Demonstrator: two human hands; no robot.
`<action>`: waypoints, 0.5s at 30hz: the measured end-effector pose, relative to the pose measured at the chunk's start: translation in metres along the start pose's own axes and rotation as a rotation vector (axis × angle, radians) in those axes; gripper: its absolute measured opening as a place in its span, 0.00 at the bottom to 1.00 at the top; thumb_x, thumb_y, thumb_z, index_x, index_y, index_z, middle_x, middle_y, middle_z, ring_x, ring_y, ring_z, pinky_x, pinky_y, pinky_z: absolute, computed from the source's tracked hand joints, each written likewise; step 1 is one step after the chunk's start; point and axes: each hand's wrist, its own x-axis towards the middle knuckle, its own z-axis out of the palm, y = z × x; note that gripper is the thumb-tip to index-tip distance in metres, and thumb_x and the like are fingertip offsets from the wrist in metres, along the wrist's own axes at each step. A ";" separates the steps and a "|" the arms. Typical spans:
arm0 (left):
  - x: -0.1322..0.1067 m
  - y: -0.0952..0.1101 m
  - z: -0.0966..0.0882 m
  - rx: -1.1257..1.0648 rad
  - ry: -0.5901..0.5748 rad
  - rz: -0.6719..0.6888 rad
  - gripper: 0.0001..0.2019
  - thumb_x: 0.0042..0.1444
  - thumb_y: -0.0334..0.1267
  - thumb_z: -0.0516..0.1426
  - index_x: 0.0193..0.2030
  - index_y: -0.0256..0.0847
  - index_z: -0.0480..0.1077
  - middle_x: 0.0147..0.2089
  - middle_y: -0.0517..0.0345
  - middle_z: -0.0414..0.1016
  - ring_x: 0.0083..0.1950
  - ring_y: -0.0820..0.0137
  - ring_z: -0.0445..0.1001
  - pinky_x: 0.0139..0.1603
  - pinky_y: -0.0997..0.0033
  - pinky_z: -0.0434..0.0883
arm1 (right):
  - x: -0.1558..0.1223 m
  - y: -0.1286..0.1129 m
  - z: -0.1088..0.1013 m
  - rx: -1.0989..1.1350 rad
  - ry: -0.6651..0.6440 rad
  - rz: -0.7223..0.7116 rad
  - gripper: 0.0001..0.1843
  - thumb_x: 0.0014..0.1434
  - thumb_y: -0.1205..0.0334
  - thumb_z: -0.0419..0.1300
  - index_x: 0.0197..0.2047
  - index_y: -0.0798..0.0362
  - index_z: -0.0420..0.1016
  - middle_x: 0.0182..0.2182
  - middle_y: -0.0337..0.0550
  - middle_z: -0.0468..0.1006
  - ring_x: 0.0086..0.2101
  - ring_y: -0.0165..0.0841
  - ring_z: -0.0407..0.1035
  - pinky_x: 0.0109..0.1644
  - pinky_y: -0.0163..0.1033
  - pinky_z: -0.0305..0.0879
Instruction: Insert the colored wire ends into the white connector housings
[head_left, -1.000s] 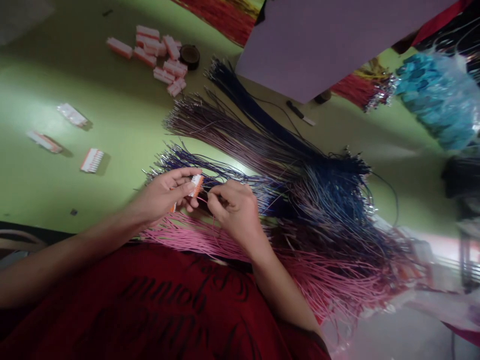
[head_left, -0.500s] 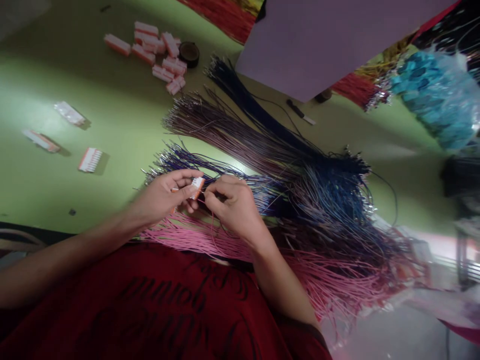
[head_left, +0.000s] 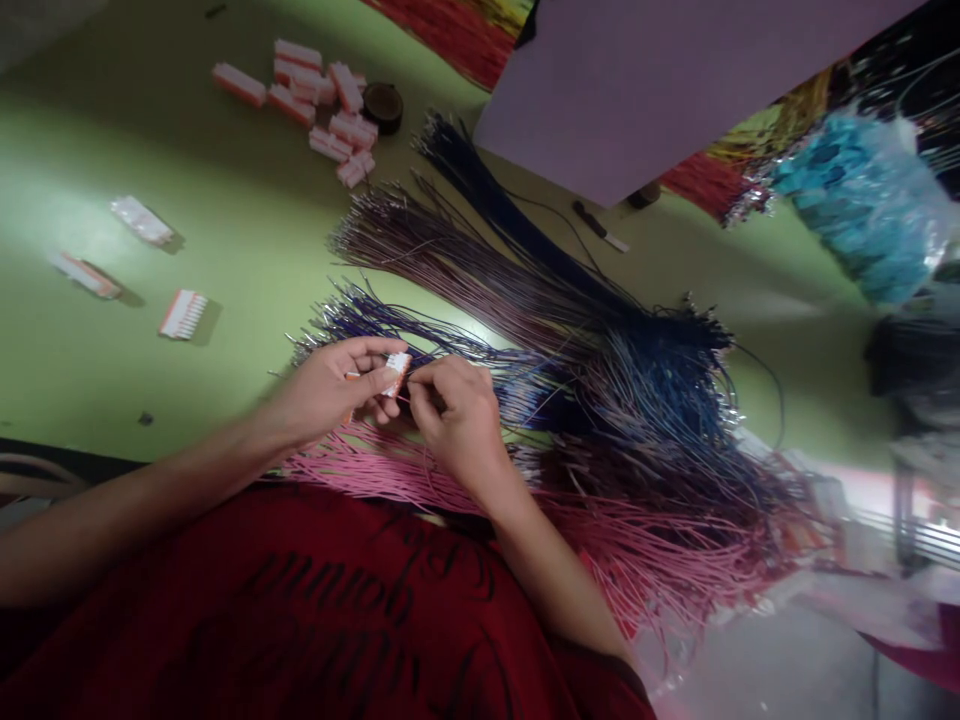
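Note:
My left hand grips a small white and orange connector housing between thumb and fingers. Part of another orange piece shows at its palm. Right beside the housing, my right hand is closed in a pinch at the housing's edge, with a thin wire at its fingertips; the wire's end is hidden. Below the hands lies a bundle of pink wires. Purple-blue wires with metal tips run behind them, and brown wires lie farther back.
Three loose connector housings lie on the green table at left. A pile of housings sits beside a tape roll. Farther right are dark blue wires, a small knife-like tool, a purple board and a bag of turquoise pieces.
Both hands stay at nearly the same place, the left still on the housing. My right hand has turned slightly and sits a little lower. The view has shifted slightly.

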 end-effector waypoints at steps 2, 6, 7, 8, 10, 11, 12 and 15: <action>0.000 0.002 0.001 0.010 0.000 -0.005 0.29 0.49 0.47 0.74 0.55 0.35 0.76 0.29 0.59 0.81 0.26 0.68 0.79 0.25 0.72 0.74 | 0.001 0.000 0.003 -0.042 -0.011 -0.021 0.12 0.69 0.71 0.58 0.34 0.50 0.77 0.32 0.41 0.82 0.37 0.35 0.73 0.46 0.43 0.57; -0.001 0.003 0.003 0.018 -0.002 0.004 0.27 0.49 0.45 0.74 0.53 0.36 0.76 0.28 0.60 0.80 0.26 0.69 0.78 0.25 0.72 0.74 | 0.001 0.000 0.005 -0.084 -0.017 -0.031 0.12 0.71 0.70 0.58 0.36 0.50 0.78 0.33 0.42 0.83 0.38 0.36 0.74 0.47 0.43 0.57; -0.001 0.003 0.003 0.011 -0.002 0.007 0.27 0.50 0.45 0.74 0.53 0.36 0.76 0.29 0.60 0.80 0.26 0.68 0.79 0.25 0.72 0.74 | 0.001 0.001 0.005 -0.079 -0.015 -0.033 0.11 0.71 0.70 0.58 0.37 0.50 0.79 0.33 0.42 0.83 0.38 0.36 0.74 0.47 0.43 0.58; -0.001 0.003 0.003 0.002 -0.003 0.009 0.26 0.50 0.45 0.74 0.53 0.36 0.76 0.29 0.59 0.81 0.27 0.68 0.79 0.25 0.72 0.74 | 0.001 0.002 0.004 -0.075 -0.010 -0.036 0.11 0.71 0.70 0.59 0.38 0.50 0.79 0.34 0.42 0.83 0.38 0.36 0.74 0.47 0.43 0.58; 0.000 0.002 0.002 -0.015 -0.003 0.011 0.26 0.51 0.45 0.73 0.53 0.36 0.76 0.29 0.58 0.81 0.27 0.67 0.80 0.26 0.71 0.74 | -0.001 0.005 0.003 -0.079 0.005 -0.052 0.11 0.71 0.69 0.58 0.38 0.50 0.79 0.34 0.41 0.83 0.38 0.36 0.74 0.47 0.43 0.58; 0.000 0.001 0.002 -0.022 -0.004 0.010 0.26 0.51 0.45 0.73 0.53 0.36 0.76 0.29 0.58 0.81 0.27 0.66 0.80 0.26 0.71 0.74 | -0.002 0.005 0.002 -0.087 0.013 -0.063 0.12 0.72 0.69 0.58 0.38 0.50 0.79 0.33 0.41 0.83 0.38 0.36 0.74 0.47 0.44 0.59; 0.000 0.001 0.002 -0.030 -0.007 0.009 0.26 0.51 0.44 0.73 0.53 0.36 0.76 0.28 0.58 0.81 0.27 0.67 0.80 0.26 0.71 0.75 | -0.003 0.005 0.002 -0.097 0.021 -0.073 0.12 0.72 0.69 0.57 0.38 0.50 0.79 0.33 0.42 0.82 0.38 0.36 0.74 0.46 0.44 0.59; 0.001 0.000 0.001 -0.077 -0.003 0.026 0.25 0.50 0.42 0.74 0.52 0.36 0.76 0.29 0.59 0.81 0.26 0.68 0.80 0.26 0.72 0.75 | -0.005 0.001 0.002 -0.156 0.108 -0.076 0.10 0.72 0.65 0.57 0.42 0.51 0.80 0.40 0.48 0.84 0.45 0.41 0.75 0.52 0.47 0.63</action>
